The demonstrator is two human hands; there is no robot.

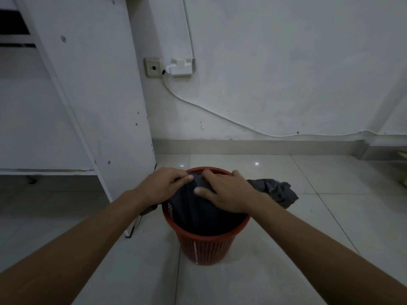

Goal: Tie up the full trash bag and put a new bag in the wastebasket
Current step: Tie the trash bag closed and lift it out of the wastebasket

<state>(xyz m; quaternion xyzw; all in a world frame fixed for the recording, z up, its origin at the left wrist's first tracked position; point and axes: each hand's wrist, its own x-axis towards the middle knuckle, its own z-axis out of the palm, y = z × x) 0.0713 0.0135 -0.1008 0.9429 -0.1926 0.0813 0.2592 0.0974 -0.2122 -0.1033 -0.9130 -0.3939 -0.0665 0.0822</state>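
Head view looks down on a red wastebasket (204, 245) of perforated plastic, upright on the tiled floor (286, 271) just beside the foot of a white cabinet (92, 95). A dark bag (198, 208) lies in its mouth, running from the far rim down into the basket. Both hands are on the bag at that far rim. The left hand (167, 186) has its fingers curled and close together, the fingertips (187, 177) pinching a fold of the plastic. The right hand (229, 192) curls its fingers over the bag's edge, while its thumb (198, 190) lies stretched out flat on the plastic.

A crumpled grey bag (273, 192) lies on the floor near the basket on its far right side, apart from it and from both hands.

As for progress, two readings are open (the dim light does not help). If the grey bundle is the old bag, the tying and lifting out are done and the hands are fitting the new liner, with its edge not yet folded over the rim all round. If the bundle is the spare, the hands are only starting to gather the full bag's mouth and nearly everything is left. The bundle looks slack, and whether the bag in the basket holds rubbish cannot be seen. No knot shows on either bag.
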